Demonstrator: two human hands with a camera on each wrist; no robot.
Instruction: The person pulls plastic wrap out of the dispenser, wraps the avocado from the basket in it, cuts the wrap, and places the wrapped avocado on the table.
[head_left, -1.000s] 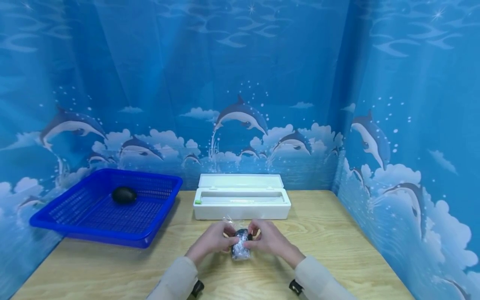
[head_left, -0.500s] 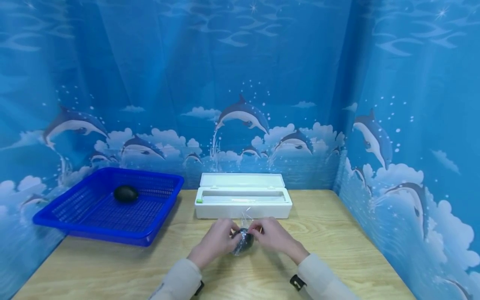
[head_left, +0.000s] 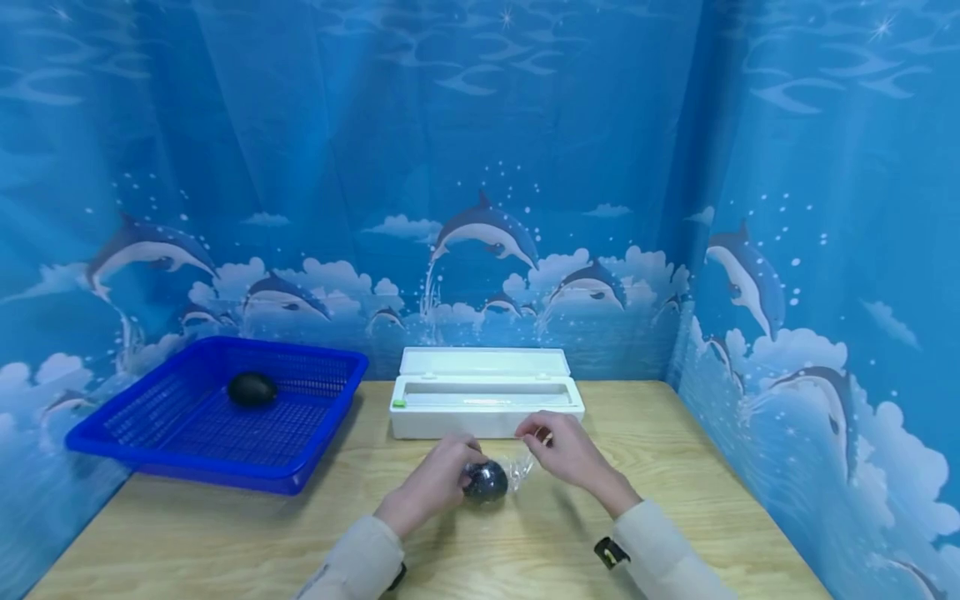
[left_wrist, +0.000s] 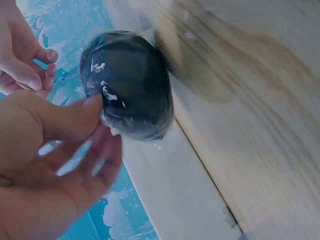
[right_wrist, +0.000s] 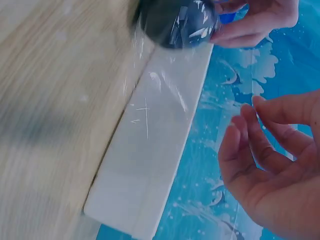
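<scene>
A dark, egg-shaped avocado [head_left: 486, 482], wrapped in shiny cling film, is pinched at its left side by my left hand [head_left: 435, 483]. In the left wrist view the thumb of my left hand [left_wrist: 55, 135] presses the film on the near side of the avocado [left_wrist: 127, 85]. A loose tail of cling film [head_left: 519, 471] sticks out from the avocado toward the right. My right hand [head_left: 566, 450] is raised just beyond that tail, near the front of the white box. Its fingers are loosely bent with nothing visible between them in the right wrist view [right_wrist: 272, 160].
A white cling film dispenser box [head_left: 487, 422] with its lid up stands at the back of the wooden table [head_left: 660, 492]. To the left, a blue plastic basket [head_left: 300, 475] holds another dark oval avocado [head_left: 252, 388]. A dolphin-print curtain surrounds the table.
Both hands were at the avocado, working its film. My right hand has drawn away up and to the right, while the left still grips the avocado, whose film tail now points right.
</scene>
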